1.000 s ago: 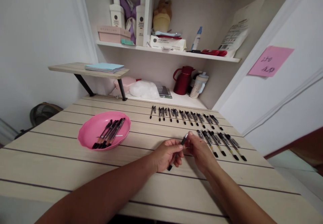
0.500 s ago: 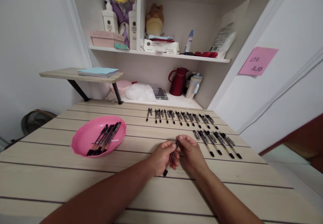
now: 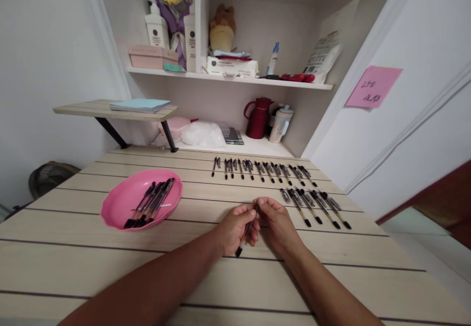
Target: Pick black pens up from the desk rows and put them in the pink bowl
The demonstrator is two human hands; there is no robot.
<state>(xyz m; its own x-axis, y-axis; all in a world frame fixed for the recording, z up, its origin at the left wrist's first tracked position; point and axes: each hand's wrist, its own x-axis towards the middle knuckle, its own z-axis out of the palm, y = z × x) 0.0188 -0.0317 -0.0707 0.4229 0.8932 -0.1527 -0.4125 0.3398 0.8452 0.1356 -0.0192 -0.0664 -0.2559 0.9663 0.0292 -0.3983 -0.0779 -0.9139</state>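
Note:
Both my hands hold one black pen just above the wooden table. My left hand is closed round the pen's lower barrel, its dark tip pointing toward me. My right hand pinches the pen's upper end. To the left stands a pink bowl with several black pens inside. Behind my hands lies a long row of pens, and a shorter row of pens sits to the right of my right hand.
A small raised wooden shelf with a stack of notebooks stands at the back left. A red jug and a cup sit in the alcove. A pink note is stuck on the right wall.
My hands have drawn the pen slightly nearer and leftward, and my right hand's pinch has closed in on its upper end. The view has shifted a little.

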